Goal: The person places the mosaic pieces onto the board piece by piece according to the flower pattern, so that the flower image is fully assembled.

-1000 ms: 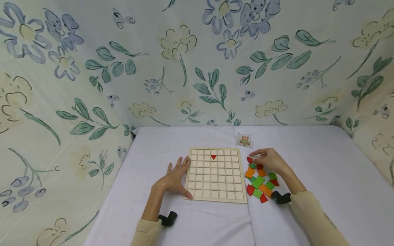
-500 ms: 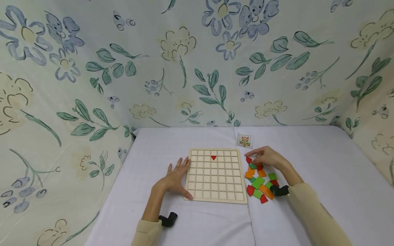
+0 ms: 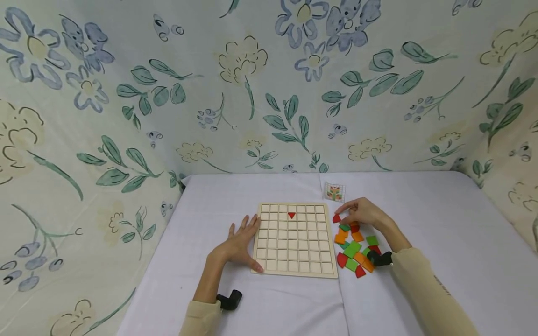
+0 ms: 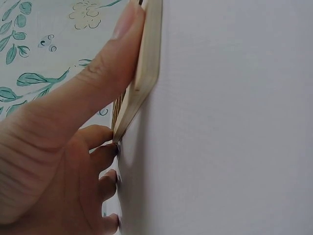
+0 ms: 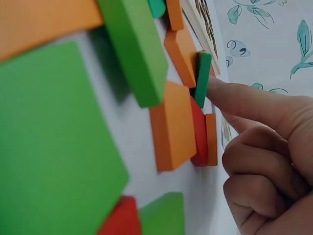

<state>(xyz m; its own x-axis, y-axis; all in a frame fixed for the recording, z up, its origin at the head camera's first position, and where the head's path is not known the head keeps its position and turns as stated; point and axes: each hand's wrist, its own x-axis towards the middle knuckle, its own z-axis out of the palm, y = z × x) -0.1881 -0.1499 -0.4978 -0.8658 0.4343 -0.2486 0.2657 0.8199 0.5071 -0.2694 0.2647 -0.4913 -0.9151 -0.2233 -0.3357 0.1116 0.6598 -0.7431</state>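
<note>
The wooden grid board [image 3: 297,242] lies flat on the white table, with a red triangle tile [image 3: 292,215] in its upper rows. My left hand [image 3: 236,243] rests along the board's left side, fingers spread and thumb on the near left corner; the left wrist view has the thumb against the board's edge [image 4: 149,54]. Just off the board's right side, my right hand [image 3: 364,213] holds a red quarter-circle tile [image 3: 336,218] between thumb and index finger. Its other fingers curl inward. In the right wrist view a dark green tile [image 5: 203,78] hides most of this red tile.
Loose orange, green and red tiles [image 3: 352,249] lie in a cluster right of the board, beneath the right forearm. A small picture card [image 3: 335,192] with a coloured pattern on a grid lies beyond the board's far right corner. Floral cloth [image 3: 269,93] hangs behind the table.
My right hand has shifted slightly left, and the red quarter-circle tile has moved left with it towards the board. My left hand and the board have stayed in place.
</note>
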